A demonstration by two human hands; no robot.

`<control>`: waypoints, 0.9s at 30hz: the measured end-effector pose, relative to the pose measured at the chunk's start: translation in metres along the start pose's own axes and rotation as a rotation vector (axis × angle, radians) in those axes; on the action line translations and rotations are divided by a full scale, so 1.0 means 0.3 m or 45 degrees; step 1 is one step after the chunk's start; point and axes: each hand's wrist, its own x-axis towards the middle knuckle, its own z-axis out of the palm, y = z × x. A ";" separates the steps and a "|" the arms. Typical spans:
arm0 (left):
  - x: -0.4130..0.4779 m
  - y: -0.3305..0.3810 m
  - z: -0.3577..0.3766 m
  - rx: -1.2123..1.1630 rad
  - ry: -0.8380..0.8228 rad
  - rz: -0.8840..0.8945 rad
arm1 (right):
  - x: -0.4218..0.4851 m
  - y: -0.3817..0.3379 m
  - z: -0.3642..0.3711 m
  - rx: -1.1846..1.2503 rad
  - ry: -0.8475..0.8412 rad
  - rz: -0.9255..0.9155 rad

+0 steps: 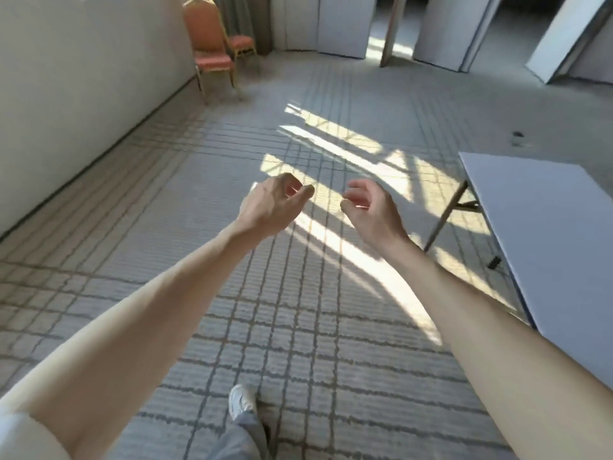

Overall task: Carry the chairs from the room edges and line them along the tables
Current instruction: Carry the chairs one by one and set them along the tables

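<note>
— How many chairs?
— Two, orange, against the far left wall (83,94): a nearer chair (212,58), a second chair (243,44) just behind.
— Desks?
— One desk (547,227), right, well apart from them.
— Hands?
— Left hand (272,204), right hand (371,207): both loosely curled, empty.

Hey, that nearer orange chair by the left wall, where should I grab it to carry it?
Probably the backrest, by its side rails, coming from the open front: the nearer orange chair faces you, the wall is close beside it and a second chair stands behind.
</note>
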 end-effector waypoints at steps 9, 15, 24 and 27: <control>0.423 -0.437 -0.653 0.099 0.373 -0.243 | 0.659 -0.524 0.558 0.058 -0.209 -0.222; 0.676 -0.662 -0.991 -0.006 0.527 -0.433 | 0.980 -0.785 0.790 0.030 -0.341 -0.311; 1.161 -0.969 -1.131 -0.012 0.506 -0.439 | 1.526 -0.894 1.049 -0.061 -0.389 -0.360; 1.396 -1.106 -1.172 0.031 0.475 -0.435 | 1.789 -0.913 1.152 -0.079 -0.405 -0.372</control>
